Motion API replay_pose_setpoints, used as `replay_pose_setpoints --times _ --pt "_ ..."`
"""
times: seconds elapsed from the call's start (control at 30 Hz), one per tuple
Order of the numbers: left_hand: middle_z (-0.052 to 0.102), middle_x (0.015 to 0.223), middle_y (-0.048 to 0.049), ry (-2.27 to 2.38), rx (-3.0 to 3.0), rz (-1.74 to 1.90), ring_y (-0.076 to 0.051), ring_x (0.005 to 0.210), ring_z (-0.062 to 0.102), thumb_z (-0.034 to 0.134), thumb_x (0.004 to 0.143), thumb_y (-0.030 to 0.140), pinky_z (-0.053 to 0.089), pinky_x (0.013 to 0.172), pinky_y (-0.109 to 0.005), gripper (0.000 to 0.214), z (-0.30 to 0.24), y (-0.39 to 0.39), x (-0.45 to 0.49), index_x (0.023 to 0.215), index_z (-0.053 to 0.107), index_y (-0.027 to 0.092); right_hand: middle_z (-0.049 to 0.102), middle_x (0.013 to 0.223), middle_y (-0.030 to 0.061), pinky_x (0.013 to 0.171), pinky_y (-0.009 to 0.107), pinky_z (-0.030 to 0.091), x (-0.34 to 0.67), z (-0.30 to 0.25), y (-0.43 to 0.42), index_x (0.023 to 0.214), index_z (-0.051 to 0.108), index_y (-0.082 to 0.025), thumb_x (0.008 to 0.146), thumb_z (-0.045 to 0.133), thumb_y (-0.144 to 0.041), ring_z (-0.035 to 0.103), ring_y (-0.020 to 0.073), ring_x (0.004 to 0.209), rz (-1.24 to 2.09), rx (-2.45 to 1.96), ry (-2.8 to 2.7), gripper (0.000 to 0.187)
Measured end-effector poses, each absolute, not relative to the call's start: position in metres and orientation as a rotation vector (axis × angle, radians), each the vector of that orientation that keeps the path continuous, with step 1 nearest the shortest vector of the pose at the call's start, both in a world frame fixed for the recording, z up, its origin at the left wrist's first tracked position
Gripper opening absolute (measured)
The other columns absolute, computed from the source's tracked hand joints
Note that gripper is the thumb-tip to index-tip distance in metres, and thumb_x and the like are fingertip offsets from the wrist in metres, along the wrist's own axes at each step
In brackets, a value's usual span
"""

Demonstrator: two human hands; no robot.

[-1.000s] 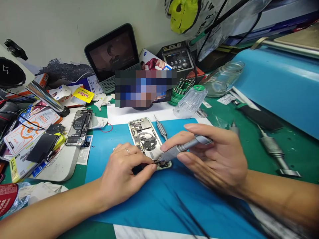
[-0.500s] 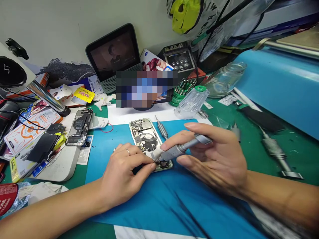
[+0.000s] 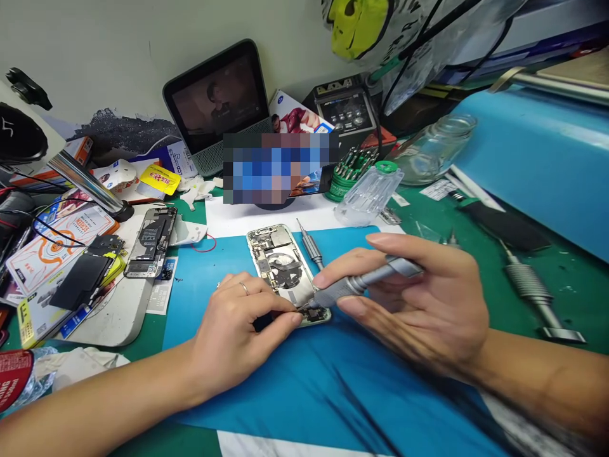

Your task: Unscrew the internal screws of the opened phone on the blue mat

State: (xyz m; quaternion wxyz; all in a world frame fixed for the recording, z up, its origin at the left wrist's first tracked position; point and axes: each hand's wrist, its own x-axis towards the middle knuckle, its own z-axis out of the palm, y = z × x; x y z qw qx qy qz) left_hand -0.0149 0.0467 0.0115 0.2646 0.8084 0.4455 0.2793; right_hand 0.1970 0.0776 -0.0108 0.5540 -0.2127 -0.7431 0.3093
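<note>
An opened smartphone (image 3: 283,270) lies on the blue mat, its inner parts exposed. My right hand (image 3: 423,298) grips a grey screwdriver (image 3: 345,289), tilted so that its tip points at the phone's lower end. The handle's end rests under the index finger, with thumb and other fingertips round the knurled part. My left hand (image 3: 252,324) is closed in a pinch at the phone's lower end, beside the screwdriver tip. Whatever lies between its thumb and forefinger is too small to make out. A second screwdriver (image 3: 310,244) lies just right of the phone.
Another opened phone (image 3: 151,243) sits on a white stand at left, near stacked boxes (image 3: 61,244). Behind the blue mat (image 3: 228,406) are a bit holder (image 3: 349,174), a clear plastic cup (image 3: 371,193) and a glass jar (image 3: 440,149). A larger screwdriver (image 3: 528,285) lies at right.
My right hand and the screwdriver have shifted slightly to the right, its tip still at the phone's lower end. The left hand keeps its pinch in nearly the same place.
</note>
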Motion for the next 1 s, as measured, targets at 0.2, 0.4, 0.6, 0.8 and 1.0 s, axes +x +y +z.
replay_pose_setpoints --times 0.2,0.4,0.6,0.8,1.0 --pt "0.068 0.078 0.0004 1.209 2.186 0.752 -0.015 0.076 0.058 0.067 0.089 0.023 0.036 0.073 -0.032 0.007 0.0112 0.0469 -0.0146 0.085 0.071 0.02 0.07 0.092 0.0015 0.074 0.034 0.059 0.1969 -0.0099 0.0776 0.14 0.039 -0.031 0.082 0.061 -0.003 0.071 0.0163 0.081 0.711 -0.493 -1.75 0.067" --pt "0.068 0.078 0.0002 1.205 2.19 0.749 -0.015 0.075 0.058 0.067 0.089 0.024 0.036 0.073 -0.033 0.007 0.0118 0.0471 -0.0146 0.085 0.071 0.02 0.07 0.092 0.0017 0.07 0.033 0.059 0.1963 -0.0105 0.078 0.14 0.039 -0.031 0.083 0.061 -0.005 0.071 0.0166 0.08 0.731 -0.485 -1.759 0.066" --pt "0.068 0.079 0.0003 1.206 2.187 0.744 -0.015 0.076 0.058 0.066 0.089 0.025 0.036 0.073 -0.032 0.007 0.0109 0.047 -0.0145 0.086 0.071 0.021 0.07 0.092 0.0014 0.07 0.035 0.059 0.1967 -0.0114 0.0772 0.14 0.039 -0.031 0.084 0.061 -0.006 0.071 0.0171 0.079 0.709 -0.497 -1.758 0.066" --pt "0.069 0.08 0.0004 1.21 2.189 0.734 -0.015 0.076 0.059 0.067 0.089 0.023 0.037 0.073 -0.033 0.005 0.0095 0.0486 -0.0147 0.088 0.072 0.021 0.071 0.091 0.0021 0.067 0.035 0.059 0.1964 -0.0109 0.0784 0.139 0.04 -0.032 0.081 0.063 -0.005 0.071 0.0185 0.077 0.694 -0.514 -1.764 0.068" --pt "0.069 0.08 -0.0002 1.216 2.194 0.729 -0.016 0.077 0.059 0.067 0.088 0.022 0.036 0.073 -0.033 0.005 0.0105 0.0471 -0.0147 0.087 0.072 0.02 0.071 0.091 0.0017 0.067 0.034 0.059 0.1959 -0.0105 0.0776 0.139 0.041 -0.032 0.08 0.063 -0.002 0.071 0.0182 0.078 0.703 -0.512 -1.749 0.07"
